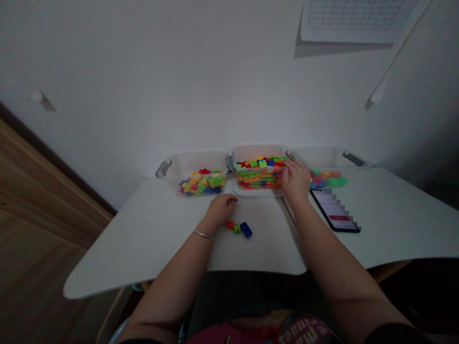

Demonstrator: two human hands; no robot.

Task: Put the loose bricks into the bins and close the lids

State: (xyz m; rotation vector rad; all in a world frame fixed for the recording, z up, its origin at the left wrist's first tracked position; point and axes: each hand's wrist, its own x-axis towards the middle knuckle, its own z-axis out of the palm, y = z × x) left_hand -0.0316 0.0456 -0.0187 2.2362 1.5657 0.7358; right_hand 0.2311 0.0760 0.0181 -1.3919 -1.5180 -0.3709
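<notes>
My left hand rests low over the white table, fingers curled in, with nothing visible between them. Just below its fingertips lie a small orange block, a green block and a larger blue block, close together. My right hand is at the right end of the middle clear bin. Its bent fingers are slightly apart and reach over the rim beside the colourful building blocks inside. Whether the fingertips touch a block cannot be made out.
To the left stands a clear bin with mixed coloured pieces. Another clear bin on the right holds round-looking pieces, partly behind my right hand. A phone lies on the table beside my right forearm. The wall rises behind the bins.
</notes>
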